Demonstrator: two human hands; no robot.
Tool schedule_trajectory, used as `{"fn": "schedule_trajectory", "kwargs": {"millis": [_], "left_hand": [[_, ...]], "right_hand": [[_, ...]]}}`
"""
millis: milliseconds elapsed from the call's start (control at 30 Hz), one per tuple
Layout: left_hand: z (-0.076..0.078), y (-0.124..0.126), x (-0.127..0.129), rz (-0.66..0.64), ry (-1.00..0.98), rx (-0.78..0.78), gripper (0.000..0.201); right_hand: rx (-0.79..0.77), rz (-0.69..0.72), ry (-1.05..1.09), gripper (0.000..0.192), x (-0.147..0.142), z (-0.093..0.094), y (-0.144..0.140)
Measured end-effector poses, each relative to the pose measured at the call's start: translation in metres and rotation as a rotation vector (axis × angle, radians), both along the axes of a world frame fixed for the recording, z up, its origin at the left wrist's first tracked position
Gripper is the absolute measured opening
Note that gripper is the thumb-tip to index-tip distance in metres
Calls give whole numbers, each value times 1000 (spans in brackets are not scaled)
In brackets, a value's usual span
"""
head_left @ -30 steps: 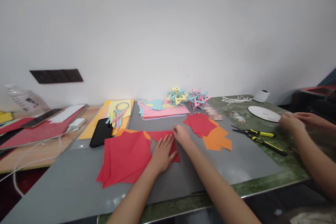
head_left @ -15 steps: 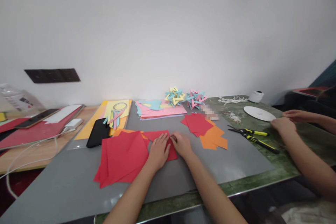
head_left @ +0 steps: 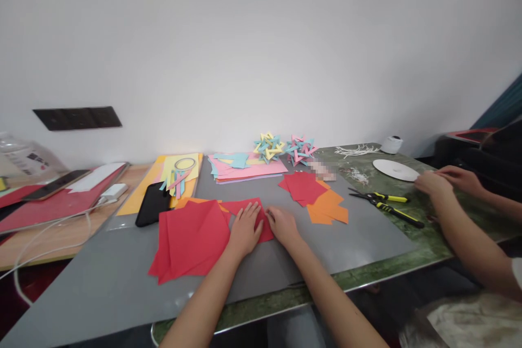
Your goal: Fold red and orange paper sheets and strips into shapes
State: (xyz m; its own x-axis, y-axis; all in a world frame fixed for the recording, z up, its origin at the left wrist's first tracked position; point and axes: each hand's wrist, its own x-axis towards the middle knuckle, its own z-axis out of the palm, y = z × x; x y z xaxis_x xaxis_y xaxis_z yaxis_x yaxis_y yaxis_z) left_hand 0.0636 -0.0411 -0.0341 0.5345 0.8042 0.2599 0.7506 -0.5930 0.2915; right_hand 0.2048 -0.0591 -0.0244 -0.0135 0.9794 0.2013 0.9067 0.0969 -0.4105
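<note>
A red sheet of paper [head_left: 267, 232] lies on the grey mat [head_left: 261, 283] in front of me, partly covered by my hands. My left hand [head_left: 244, 228] rests on it with fingers stretched out flat. At the sheet's right edge my right hand [head_left: 283, 225] has its fingers curled together, pinching the paper there. Left of my hands, larger red sheets [head_left: 193, 239] lie in a loose overlapping pile over some orange paper. To the right are smaller red pieces [head_left: 304, 187] and orange pieces [head_left: 328, 207].
Behind stand two folded-paper star balls [head_left: 269, 147] beside stacked coloured paper [head_left: 248, 171]. A black phone [head_left: 151, 206] lies at left. Pliers [head_left: 385, 206] with yellow-black handles and a white disc [head_left: 395, 169] are at right, near another person's hands [head_left: 444, 180].
My right hand has shifted slightly away from my left along the red sheet's right edge. The camera view has turned a little. My left hand stays flat on the paper.
</note>
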Motion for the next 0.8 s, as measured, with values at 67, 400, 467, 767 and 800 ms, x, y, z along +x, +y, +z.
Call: {"fn": "schedule_trajectory", "kwargs": {"millis": [67,400,467,767,800], "left_hand": [[0,0,0,3,6,3,43],[1,0,1,9,19,-6,43],[2,0,0,7,17,-6,43],[1,0,0,16,26,-3,43],[1,0,0,17,24,-3,43]], "right_hand": [[4,13,-11,23,0,1,-3],[-53,62,-248,25,3,10,-20],[-68,63,-268,25,3,9,-21],[-79,172,-399,18,6,12,-35],[-85,187,-418,18,7,13,-37]]}}
